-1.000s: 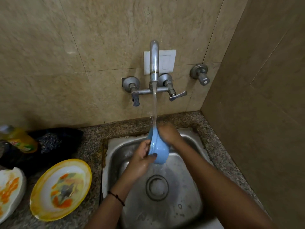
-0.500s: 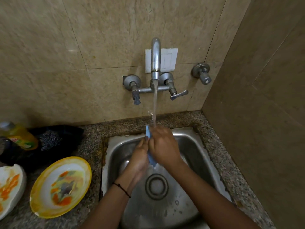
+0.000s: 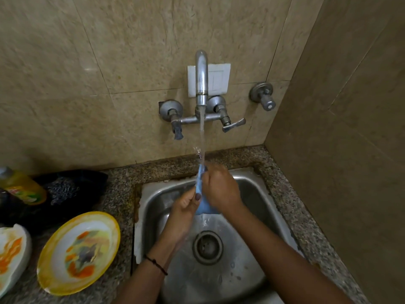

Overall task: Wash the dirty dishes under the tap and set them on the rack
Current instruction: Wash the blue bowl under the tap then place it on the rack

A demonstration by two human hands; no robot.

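A small blue bowl (image 3: 202, 205) is held on edge over the steel sink (image 3: 258, 194), right under the running stream from the wall tap (image 3: 201, 80). My left hand (image 3: 184, 207) grips it from the left, thumb on its rim. My right hand (image 3: 219, 189) covers its right side, hiding most of the bowl. Water falls past the bowl's top edge and splashes near the drain (image 3: 207, 246). On the counter to the left lie a dirty yellow-rimmed plate (image 3: 79, 252) and a white dish (image 3: 11, 249) with orange stains.
A yellow dish-soap bottle (image 3: 24, 187) and a black bag or cloth (image 3: 65, 189) lie on the granite counter (image 3: 122, 183) at the left. A tiled wall closes the right side close to the sink. A separate valve (image 3: 264, 97) sticks out right of the tap.
The blue bowl has turned from showing its round outside to standing edge-on. My right hand has come from behind it over its right side, and both hands stay under the stream.
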